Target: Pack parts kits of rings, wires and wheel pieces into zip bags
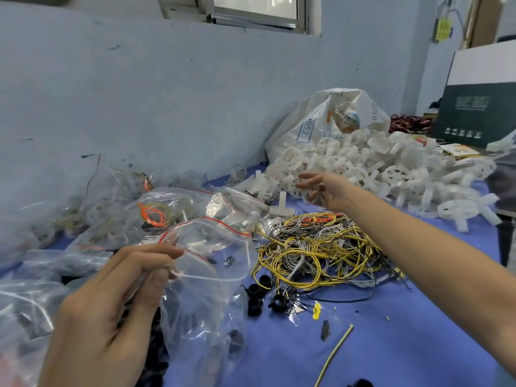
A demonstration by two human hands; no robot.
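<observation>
Blue table (405, 344) carries tangled wires (315, 252) (yellow, grey, black), white wheel pieces (363, 163), black rings (255, 291), filled zip bags (156, 213)

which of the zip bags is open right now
The clear zip bag that the left hand pinches by its rim: its red-striped mouth gapes wide, while the filled bags behind it lie unheld in a pile.

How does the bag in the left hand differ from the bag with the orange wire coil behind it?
The held bag is pinched at its mouth by the left hand; the orange-wire bag lies untouched among other bags. The held bag's mouth gapes open and no wire shows inside; the orange-wire bag holds orange and yellow wire coils. Both are clear plastic.
</observation>
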